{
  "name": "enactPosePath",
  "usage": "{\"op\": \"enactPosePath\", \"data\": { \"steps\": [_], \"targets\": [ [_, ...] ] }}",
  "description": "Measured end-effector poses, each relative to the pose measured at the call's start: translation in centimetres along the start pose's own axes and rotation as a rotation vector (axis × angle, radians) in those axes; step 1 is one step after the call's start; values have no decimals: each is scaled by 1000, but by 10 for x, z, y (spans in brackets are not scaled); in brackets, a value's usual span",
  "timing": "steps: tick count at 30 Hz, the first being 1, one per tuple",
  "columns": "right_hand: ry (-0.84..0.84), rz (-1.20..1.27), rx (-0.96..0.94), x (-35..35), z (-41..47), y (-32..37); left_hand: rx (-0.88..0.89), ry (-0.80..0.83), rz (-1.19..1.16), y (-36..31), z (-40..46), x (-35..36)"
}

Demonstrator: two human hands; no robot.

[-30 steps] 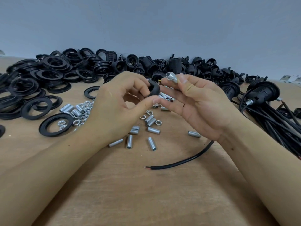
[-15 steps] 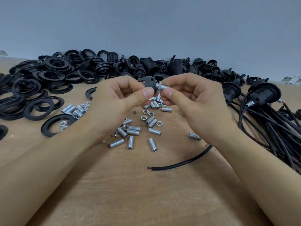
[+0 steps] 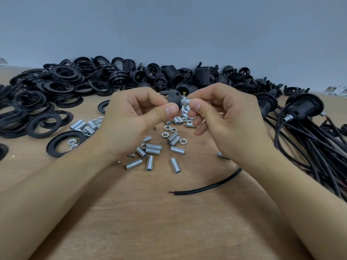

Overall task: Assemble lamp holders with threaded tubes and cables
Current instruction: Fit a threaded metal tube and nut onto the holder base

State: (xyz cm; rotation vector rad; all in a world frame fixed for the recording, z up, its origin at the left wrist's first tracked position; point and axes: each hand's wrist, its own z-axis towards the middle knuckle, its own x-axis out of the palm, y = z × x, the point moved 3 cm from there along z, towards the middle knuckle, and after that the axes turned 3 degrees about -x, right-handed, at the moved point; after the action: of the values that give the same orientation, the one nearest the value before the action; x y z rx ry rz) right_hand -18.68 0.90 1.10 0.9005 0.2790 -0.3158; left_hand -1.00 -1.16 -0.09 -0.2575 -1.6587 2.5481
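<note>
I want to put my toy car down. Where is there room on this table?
Bare wood lies near you, between the two forearms, below the loose black cable. It is crowded farther back: threaded tubes in the middle, black rings left, cable bundle right.

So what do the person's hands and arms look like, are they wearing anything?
Nothing worn that shows: the left hand and right hand are bare, without gloves, rings or a watch. Both forearms are bare to the frame's edge, no sleeves in view. Fingernails are short and unpainted.

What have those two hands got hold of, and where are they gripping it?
The left hand pinches a black lamp holder cap by its domed body. The right hand pinches the outer end of the threaded tube entering the cap.
</note>
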Motion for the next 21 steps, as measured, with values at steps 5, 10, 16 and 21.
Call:
{"op": "enactPosePath", "data": {
  "steps": [5, 10, 16, 21],
  "targets": [
    [6, -88, -117, 0, 0, 2, -70, 61, -174, 2, 2, 1],
    [9, -83, -21, -1, 0, 1, -12, 50, -66, 3, 3, -2],
    [10, -81, 134, 2, -1, -1, 55, 73, -72, -3, -2, 4],
    [51, -10, 198, 0, 0, -4, 27, -41, -11, -4, 2, -2]
  ]
}}
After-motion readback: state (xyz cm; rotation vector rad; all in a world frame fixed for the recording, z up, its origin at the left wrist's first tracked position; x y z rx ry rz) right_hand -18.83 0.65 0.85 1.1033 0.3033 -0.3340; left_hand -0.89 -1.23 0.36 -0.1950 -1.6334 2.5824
